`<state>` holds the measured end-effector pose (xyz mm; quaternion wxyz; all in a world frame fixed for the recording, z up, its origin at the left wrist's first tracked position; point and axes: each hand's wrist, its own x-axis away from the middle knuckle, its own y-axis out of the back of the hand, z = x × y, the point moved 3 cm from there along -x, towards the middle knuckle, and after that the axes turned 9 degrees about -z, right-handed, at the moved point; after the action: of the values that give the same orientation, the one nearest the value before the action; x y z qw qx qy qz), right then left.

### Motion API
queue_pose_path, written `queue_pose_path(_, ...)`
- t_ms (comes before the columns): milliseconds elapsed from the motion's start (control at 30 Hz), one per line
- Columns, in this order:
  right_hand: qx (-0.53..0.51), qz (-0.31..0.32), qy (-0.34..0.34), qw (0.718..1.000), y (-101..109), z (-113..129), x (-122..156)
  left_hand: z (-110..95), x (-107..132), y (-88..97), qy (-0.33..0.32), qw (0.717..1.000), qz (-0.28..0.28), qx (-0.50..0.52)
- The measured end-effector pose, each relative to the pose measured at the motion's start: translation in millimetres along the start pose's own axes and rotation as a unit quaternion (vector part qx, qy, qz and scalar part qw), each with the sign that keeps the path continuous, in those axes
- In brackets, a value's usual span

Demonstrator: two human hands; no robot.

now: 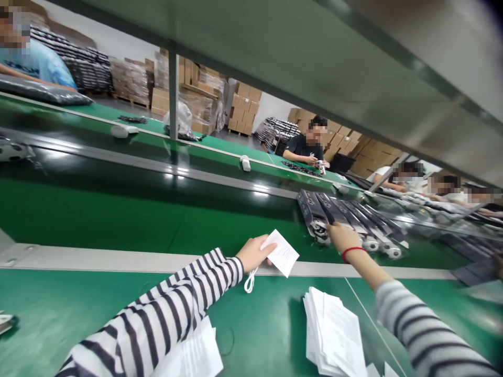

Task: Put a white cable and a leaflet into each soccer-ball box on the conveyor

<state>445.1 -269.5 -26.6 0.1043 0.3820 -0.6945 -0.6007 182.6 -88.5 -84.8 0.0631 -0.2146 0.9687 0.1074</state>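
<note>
My left hand (254, 253) is closed on a folded white leaflet (283, 253) with small print. A looped white cable (250, 281) hangs from the same hand. At the right, my right hand (345, 236) has its fingers closed at the near end of a dark box (313, 205), the leftmost in a row. Black-and-white football-patterned items (321, 229) show at the open ends of the boxes. The fingertips are partly hidden against the box. Between my arms, a stack of white leaflets (334, 330) lies on the green bench (259, 335).
More white papers (196, 351) lie under my left sleeve. A metal rail (157, 262) divides the bench from the green conveyor (118, 214). Overhead runs a grey shelf (275, 63) with a post (173, 94). Several people, one a person in black (304, 149), work across the line.
</note>
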Motion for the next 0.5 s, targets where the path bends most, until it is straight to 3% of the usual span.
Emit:
queue_pose_path(167, -0.049, 0.047, -0.034, 0.997, -25.6, 16.3, -46.6, 0.9, 2.2, 1.3, 0.005, 1.000, 0.005, -0.010)
queue_pose_path(300, -0.123, 0.063, -0.023, 0.990, -13.6, -6.2, -59.6, 0.8, 1.7, 0.6, 0.006, 1.000, 0.016, -0.001)
queue_pose_path(400, -0.152, 0.028, -0.035, 0.987, 11.3, -17.9, -40.0, 0.5, 0.1, 0.4, -0.001, 1.000, 0.013, 0.001)
queue_pose_path(500, -0.205, 0.000, -0.006, 0.979, 40.5, 8.7, 7.6, 0.0, -1.4, 0.5, -0.013, 1.000, -0.002, 0.013)
